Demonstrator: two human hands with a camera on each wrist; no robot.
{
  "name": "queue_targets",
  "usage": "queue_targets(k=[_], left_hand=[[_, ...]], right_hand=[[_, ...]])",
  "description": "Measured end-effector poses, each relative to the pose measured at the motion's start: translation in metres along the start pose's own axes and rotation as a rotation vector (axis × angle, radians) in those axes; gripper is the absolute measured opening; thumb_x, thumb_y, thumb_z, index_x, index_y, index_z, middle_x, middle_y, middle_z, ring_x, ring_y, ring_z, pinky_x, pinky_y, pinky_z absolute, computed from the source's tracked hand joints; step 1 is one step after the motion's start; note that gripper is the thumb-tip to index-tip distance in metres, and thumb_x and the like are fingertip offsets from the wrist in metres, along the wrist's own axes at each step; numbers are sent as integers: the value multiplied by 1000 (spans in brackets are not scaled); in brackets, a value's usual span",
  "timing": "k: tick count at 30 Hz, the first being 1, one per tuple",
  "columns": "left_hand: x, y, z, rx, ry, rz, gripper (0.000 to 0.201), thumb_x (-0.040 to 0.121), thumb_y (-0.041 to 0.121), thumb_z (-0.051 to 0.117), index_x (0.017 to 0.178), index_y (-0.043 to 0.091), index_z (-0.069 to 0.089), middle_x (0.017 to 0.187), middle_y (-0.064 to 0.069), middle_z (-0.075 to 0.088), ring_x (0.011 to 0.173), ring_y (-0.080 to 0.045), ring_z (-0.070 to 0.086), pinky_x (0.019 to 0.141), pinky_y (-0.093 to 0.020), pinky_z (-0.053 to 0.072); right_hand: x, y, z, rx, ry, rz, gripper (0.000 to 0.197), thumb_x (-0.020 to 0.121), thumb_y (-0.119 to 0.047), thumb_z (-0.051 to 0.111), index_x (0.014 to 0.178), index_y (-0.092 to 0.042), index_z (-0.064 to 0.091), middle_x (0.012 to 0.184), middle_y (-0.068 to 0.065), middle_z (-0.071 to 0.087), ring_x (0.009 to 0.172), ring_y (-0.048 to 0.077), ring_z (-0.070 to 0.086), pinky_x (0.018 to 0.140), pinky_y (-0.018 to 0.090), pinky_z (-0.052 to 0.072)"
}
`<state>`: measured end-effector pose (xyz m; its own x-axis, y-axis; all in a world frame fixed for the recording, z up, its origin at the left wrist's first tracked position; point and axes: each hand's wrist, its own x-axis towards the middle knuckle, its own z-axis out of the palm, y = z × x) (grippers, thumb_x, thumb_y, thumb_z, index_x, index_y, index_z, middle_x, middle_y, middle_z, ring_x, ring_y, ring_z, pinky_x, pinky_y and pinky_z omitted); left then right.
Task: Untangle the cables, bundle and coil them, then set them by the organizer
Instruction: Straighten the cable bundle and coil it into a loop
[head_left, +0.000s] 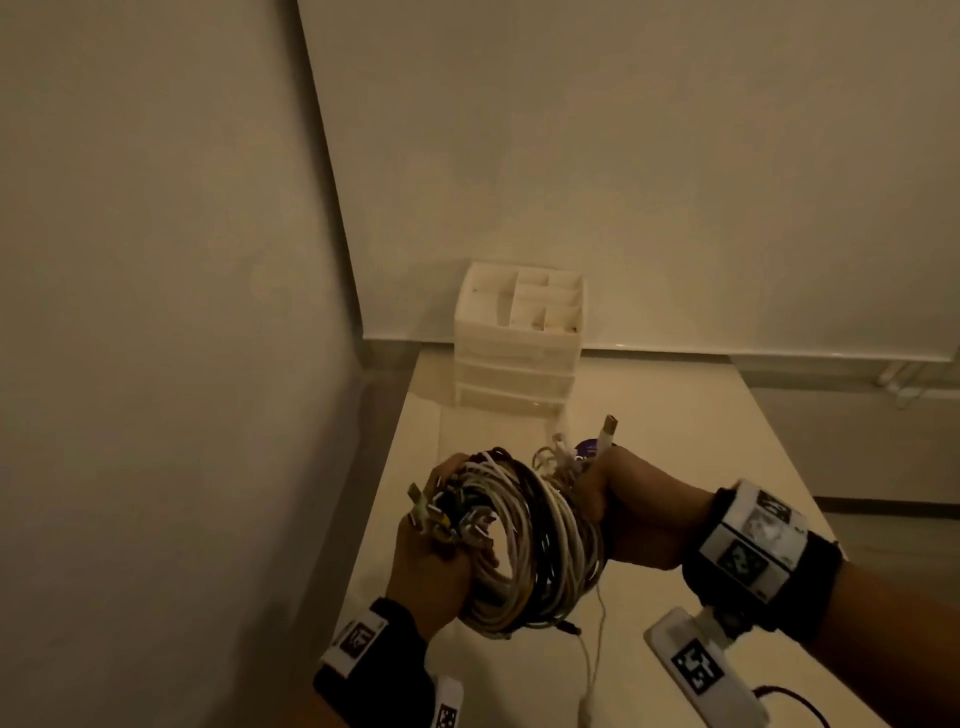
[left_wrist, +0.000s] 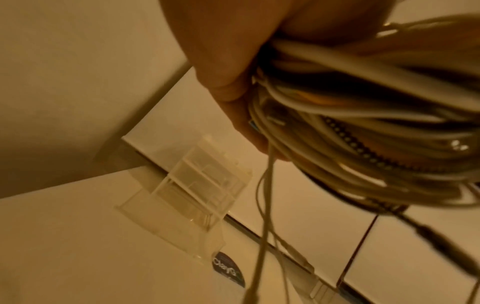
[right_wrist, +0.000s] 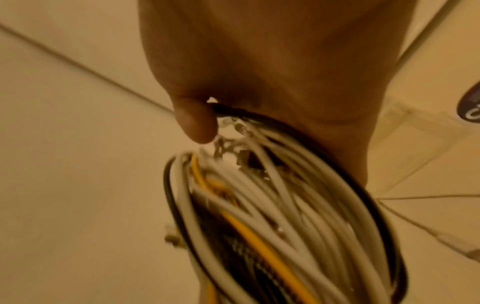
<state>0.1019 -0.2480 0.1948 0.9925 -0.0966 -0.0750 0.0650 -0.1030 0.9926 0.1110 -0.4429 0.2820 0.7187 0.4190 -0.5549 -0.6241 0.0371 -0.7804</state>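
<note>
both hands hold one thick coil of cables (head_left: 540, 540) up above the pale surface (head_left: 675, 441), well in front of the organizer. the left hand (head_left: 441, 551) grasps the coil's left side, fingers curled round a cluster of metal usb plugs (head_left: 441, 514) that stick out past the knuckles. the right hand (head_left: 631, 512) grasps the coil's right side; a white usb plug (head_left: 608, 431) pokes upward above it, with a few looser thin white loops beside it. the coil is mostly white cables, mixed with black ones, a black-and-white braided one and a yellow cable (right_wrist: 259, 232) seen from the right wrist view. the left wrist view shows thin white cable ends (left_wrist: 263, 216) hanging loose beneath the coil, and a dark plug (left_wrist: 441, 244) dangling to the right.

the white drawer organizer (head_left: 519, 343), with open compartments on top and drawers below, stands at the far end of the surface near the wall corner. a dark round sticker (head_left: 587, 448) lies on the surface between the organizer and the hands. both wrists wear black bands with printed marker tags (head_left: 743, 545).
</note>
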Motion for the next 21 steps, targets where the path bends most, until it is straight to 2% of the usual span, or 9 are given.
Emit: queue_targets(k=[1, 3, 6, 8, 11, 13, 17, 19, 21], left_hand=[[0, 1, 2, -26, 2, 55, 29, 83, -14, 55, 87, 11, 69, 65, -8, 66, 57, -10, 62, 59, -23, 53], [-2, 4, 3, -64, -44, 130, 42, 82, -17, 54, 110, 12, 65, 76, -10, 69, 62, -25, 61, 60, -37, 56], [-4, 6, 3, -18, -16, 251, 44, 79, -3, 62, 115, 22, 60, 99, 4, 71, 87, -16, 66, 79, -30, 55], [-3, 9, 2, 35, 15, 355, 42, 80, 9, 61, 120, 21, 58, 110, 2, 69, 105, -22, 64, 91, -34, 50], [6, 5, 6, 155, 34, 351, 57, 74, -6, 57, 115, 34, 57, 97, 7, 69, 87, -15, 66, 77, -40, 56], [5, 3, 8, 264, 34, 385, 64, 72, -10, 55, 114, 38, 55, 92, 13, 68, 80, -9, 65, 73, -38, 56], [5, 3, 5, 313, -28, 515, 55, 83, 17, 64, 133, 29, 46, 116, 13, 63, 105, -7, 63, 90, -34, 53], [7, 7, 2, 296, -77, 544, 51, 83, 44, 62, 129, 32, 44, 119, 10, 60, 102, -12, 64, 87, -38, 54], [10, 10, 1, 381, -74, 618, 51, 82, 56, 58, 124, 31, 44, 118, 7, 58, 93, -16, 65, 78, -39, 57]], right_hand=[[-2, 0, 4, 17, -26, 0, 20, 56, 4, 40, 66, -9, 29, 62, 9, 41, 48, 21, 41, 49, 24, 30], [-3, 3, 6, 41, -94, -9, 14, 62, 2, 40, 74, -4, 47, 65, 10, 52, 48, 21, 52, 48, 24, 41], [-8, 7, 7, -8, -100, -49, 31, 71, -8, 49, 99, -2, 61, 83, 14, 65, 64, 23, 65, 60, 29, 52], [-10, 6, 8, -49, -83, -95, 33, 72, -18, 59, 102, -6, 65, 89, 14, 67, 71, 23, 65, 69, 32, 51], [-9, 2, 9, -79, -8, -115, 50, 83, -56, 55, 99, -11, 69, 84, 7, 71, 69, 17, 67, 70, 31, 52], [-3, 1, 13, -157, 46, -96, 59, 83, -65, 52, 109, -14, 67, 96, 11, 74, 79, 19, 69, 76, 34, 55], [7, 10, 22, -280, 118, -62, 51, 67, -34, 73, 110, -9, 67, 107, 21, 71, 92, 35, 68, 94, 47, 53], [11, 17, 19, -248, 110, -41, 56, 57, -26, 73, 108, -3, 68, 105, 24, 70, 94, 39, 68, 94, 48, 53], [14, 23, 12, -168, 54, -20, 54, 53, -20, 70, 103, 1, 69, 98, 23, 70, 84, 35, 69, 84, 42, 57]])
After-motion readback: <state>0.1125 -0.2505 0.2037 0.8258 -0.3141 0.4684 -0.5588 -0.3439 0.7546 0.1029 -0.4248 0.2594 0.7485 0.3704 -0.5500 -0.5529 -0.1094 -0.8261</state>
